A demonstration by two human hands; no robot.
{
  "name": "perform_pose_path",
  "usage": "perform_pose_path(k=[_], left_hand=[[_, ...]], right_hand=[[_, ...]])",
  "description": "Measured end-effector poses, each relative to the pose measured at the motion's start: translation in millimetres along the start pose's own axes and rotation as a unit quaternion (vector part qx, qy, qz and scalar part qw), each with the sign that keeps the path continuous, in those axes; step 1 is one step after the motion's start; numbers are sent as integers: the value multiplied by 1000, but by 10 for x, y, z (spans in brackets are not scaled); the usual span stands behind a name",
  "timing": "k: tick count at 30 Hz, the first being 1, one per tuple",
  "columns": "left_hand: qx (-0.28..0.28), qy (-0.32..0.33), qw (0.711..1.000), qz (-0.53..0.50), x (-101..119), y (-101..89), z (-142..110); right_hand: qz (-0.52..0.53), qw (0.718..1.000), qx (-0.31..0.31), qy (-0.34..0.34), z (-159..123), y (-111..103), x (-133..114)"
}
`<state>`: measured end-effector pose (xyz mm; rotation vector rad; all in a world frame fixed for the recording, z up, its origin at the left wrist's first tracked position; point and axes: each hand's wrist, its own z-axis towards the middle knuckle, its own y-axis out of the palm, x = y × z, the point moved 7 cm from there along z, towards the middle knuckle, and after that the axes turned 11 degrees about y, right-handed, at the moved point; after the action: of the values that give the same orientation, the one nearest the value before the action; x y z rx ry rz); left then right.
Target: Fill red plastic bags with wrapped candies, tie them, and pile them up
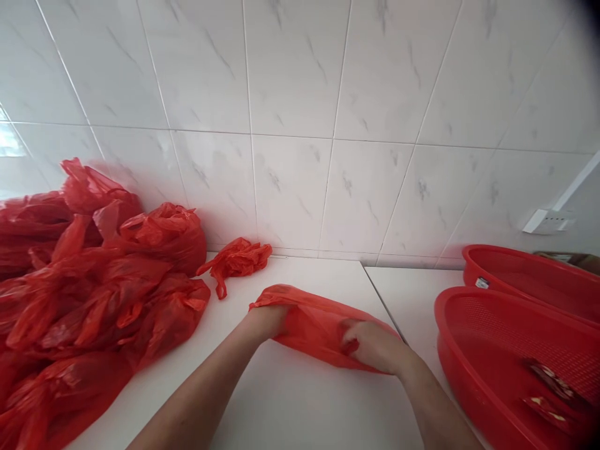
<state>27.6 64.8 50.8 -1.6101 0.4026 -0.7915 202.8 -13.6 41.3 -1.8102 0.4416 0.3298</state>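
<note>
A thin red plastic bag [314, 325] is stretched sideways just above the white table, its mouth facing me. My left hand [269, 322] reaches into the bag's left end, and the plastic hides its fingers. At the right end, my right hand [375, 344] has its fingers curled in against the plastic, closed on the bag. Inside the bag I can make out no contents.
Knotted, filled red bags [107, 300] are heaped at the left. A crumpled red bag [239, 259] lies near the tiled wall [295, 187]. At the right stand two red plastic baskets; the nearer basket [462, 369] holds dark red packets [546, 406]. A table seam [382, 300] runs beside the right hand.
</note>
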Motion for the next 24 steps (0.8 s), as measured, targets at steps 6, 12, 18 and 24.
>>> perform_pose_path(k=[6, 12, 18, 24], left_hand=[[-56, -1, 998, 1, 110, -126, -213], [7, 118, 990, -74, 560, -277, -281], [64, 141, 987, 44, 451, -74, -77], [-4, 38, 998, -44, 0, 101, -21]], right_hand=[[196, 981, 2, 6, 85, -174, 124], [295, 954, 49, 23, 210, -108, 139], [183, 979, -82, -26, 168, 246, 16], [274, 950, -143, -47, 244, 289, 191]])
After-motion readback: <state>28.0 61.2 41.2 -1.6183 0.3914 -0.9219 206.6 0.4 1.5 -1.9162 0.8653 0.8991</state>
